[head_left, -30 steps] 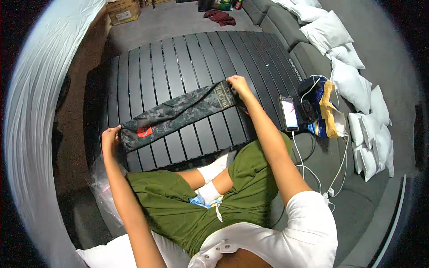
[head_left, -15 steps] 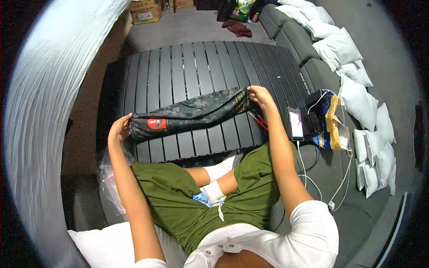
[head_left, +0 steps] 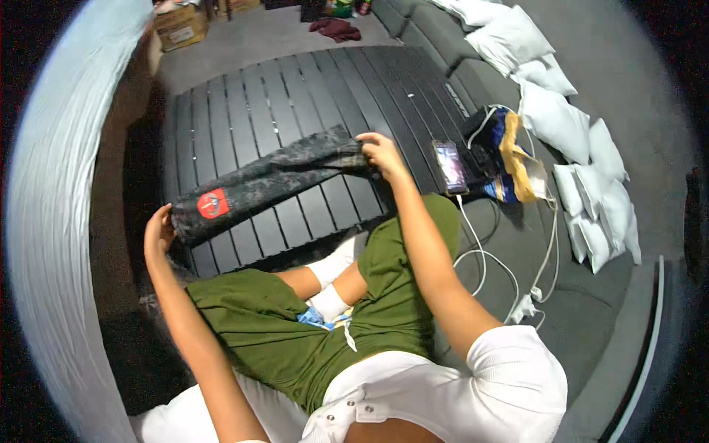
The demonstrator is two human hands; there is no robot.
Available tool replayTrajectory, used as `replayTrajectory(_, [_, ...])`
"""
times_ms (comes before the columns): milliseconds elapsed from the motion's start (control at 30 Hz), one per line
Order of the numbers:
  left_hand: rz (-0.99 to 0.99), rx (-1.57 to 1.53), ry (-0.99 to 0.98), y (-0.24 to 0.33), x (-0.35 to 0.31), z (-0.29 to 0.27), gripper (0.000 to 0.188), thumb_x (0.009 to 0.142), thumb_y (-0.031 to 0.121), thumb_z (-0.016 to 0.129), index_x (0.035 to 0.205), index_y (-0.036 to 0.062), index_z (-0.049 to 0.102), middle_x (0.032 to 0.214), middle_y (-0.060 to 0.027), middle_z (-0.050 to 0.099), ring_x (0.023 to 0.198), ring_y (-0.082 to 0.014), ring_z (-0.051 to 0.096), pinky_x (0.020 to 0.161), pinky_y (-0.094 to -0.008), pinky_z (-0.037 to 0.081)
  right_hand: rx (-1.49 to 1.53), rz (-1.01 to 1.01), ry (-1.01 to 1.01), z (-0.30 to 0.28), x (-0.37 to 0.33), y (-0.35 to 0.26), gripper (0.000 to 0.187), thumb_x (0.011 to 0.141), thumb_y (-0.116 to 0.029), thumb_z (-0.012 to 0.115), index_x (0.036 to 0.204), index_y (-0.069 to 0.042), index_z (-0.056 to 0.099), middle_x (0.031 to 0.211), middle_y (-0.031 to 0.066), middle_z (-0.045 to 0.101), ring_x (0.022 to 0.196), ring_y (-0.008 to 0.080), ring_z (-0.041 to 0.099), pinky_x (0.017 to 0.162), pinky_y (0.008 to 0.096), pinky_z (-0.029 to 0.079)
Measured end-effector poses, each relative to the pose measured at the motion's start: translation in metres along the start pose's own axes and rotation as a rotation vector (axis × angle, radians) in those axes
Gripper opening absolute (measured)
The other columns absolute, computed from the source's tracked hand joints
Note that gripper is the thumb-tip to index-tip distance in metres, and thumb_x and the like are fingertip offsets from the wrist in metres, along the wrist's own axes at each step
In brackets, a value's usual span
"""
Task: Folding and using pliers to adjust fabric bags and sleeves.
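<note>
A long, narrow dark camouflage cloth (head_left: pixel 281 177) with a red patch (head_left: pixel 213 204) near its left end stretches between my two hands, slanting up to the right. My left hand (head_left: pixel 158 230) grips its left end, fingers bent around the edge. The far end is pinched in my right hand (head_left: pixel 382 153), between thumb and fingers. Beneath the cloth lies the black slatted table (head_left: pixel 244 111). I cannot tell whether the cloth is a sleeve or a folded garment.
A phone (head_left: pixel 450 168) with a lit screen and a white cable (head_left: pixel 480 244) lies at the right, beside a blue and yellow bag (head_left: pixel 509 159). White pillows (head_left: pixel 550 118) line the grey sofa (head_left: pixel 473 81). A pale curtain (head_left: pixel 55 221) hangs at the left; dark red cloth (head_left: pixel 335 30) lies on the floor.
The view has swung, so the whole scene sits further left. The cloth tilts more and looks shorter between my hands, which have come slightly closer together. Both keep their hold.
</note>
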State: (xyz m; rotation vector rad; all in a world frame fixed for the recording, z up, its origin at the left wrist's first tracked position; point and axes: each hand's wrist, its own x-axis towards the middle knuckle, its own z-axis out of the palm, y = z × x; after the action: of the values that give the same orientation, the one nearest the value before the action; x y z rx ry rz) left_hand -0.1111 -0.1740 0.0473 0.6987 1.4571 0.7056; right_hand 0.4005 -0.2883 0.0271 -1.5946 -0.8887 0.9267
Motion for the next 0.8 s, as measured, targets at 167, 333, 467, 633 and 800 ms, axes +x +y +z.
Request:
replayTrajectory(167, [0.07, 0.165, -0.026, 0.006, -0.002, 0.006, 0.017, 0.079, 0.026, 0.056, 0.07, 0.0125, 0.052, 0.054, 0.0058, 0.043, 0.048, -0.0095, 0.04, 0.046, -0.0248, 0.03, -0.498, 0.089, 0.143, -0.001, -0.02, 0.0, 0.016, 0.066, -0.005, 0.057, 0.079, -0.003, 0.067, 0.071, 0.0057, 0.064, 0.063, 0.0103, 0.056, 0.058, 0.023, 0.041])
replayTrajectory(333, [0.162, 0.34, -0.093, 0.007, -0.007, 0.027, 0.02, 0.079, 0.03, 0.056, 0.069, 0.0138, 0.049, 0.053, 0.0065, 0.036, 0.043, -0.0062, 0.034, 0.04, -0.0229, 0.025, -0.239, 0.052, 0.192, -0.009, -0.01, 0.028, 0.016, 0.067, -0.005, 0.056, 0.079, -0.003, 0.066, 0.066, 0.0014, 0.061, 0.055, 0.0082, 0.05, 0.051, 0.0222, 0.037])
replayTrajectory(467, [0.156, 0.281, -0.12, 0.004, -0.005, 0.02, 0.015, 0.08, 0.026, 0.055, 0.075, 0.0137, 0.05, 0.057, 0.0081, 0.039, 0.047, -0.0041, 0.036, 0.047, -0.023, 0.028, -0.139, 0.017, 0.194, -0.009, -0.003, 0.026, 0.014, 0.07, -0.014, 0.056, 0.076, -0.009, 0.068, 0.056, 0.0021, 0.058, 0.052, 0.0108, 0.049, 0.05, 0.0262, 0.036])
replayTrajectory(633, [0.138, 0.174, -0.117, 0.003, -0.012, 0.035, 0.019, 0.08, 0.028, 0.056, 0.072, 0.0132, 0.049, 0.052, 0.0078, 0.033, 0.044, -0.0044, 0.035, 0.042, -0.0206, 0.027, -0.206, -0.023, 0.351, -0.007, -0.005, 0.014, 0.015, 0.072, -0.004, 0.055, 0.081, 0.001, 0.065, 0.069, 0.001, 0.06, 0.061, 0.0075, 0.051, 0.056, 0.0204, 0.038])
replayTrajectory(800, [0.147, 0.059, -0.463, 0.01, -0.004, -0.002, 0.014, 0.082, 0.024, 0.055, 0.08, 0.0101, 0.055, 0.07, 0.003, 0.054, 0.06, -0.0076, 0.05, 0.056, -0.0225, 0.037, 0.197, -0.196, 0.235, 0.004, -0.013, -0.013, 0.016, 0.072, -0.01, 0.063, 0.084, 0.001, 0.063, 0.078, 0.0028, 0.061, 0.071, 0.0103, 0.054, 0.066, 0.0215, 0.041])
